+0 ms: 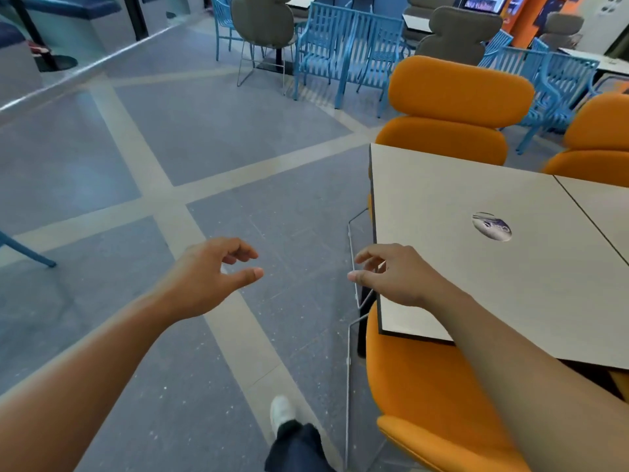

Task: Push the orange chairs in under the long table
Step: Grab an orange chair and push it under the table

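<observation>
Both hands are held out empty with fingers loosely curled and thumbs apart, the left hand (pixel 211 274) over the floor at mid-frame and the right hand (pixel 398 275) just above the left corner of the long table (pixel 476 284). The nearest orange chair (pixel 425 386), in the lower right, already has part of its seat under the table's near edge, while two more orange chairs (pixel 456 107) stand at the far side, upper right. To finish well, I would grip the near chair's back with both hands and push it squarely, keeping its wire legs (pixel 348 369) clear of the table's dark leg.
</observation>
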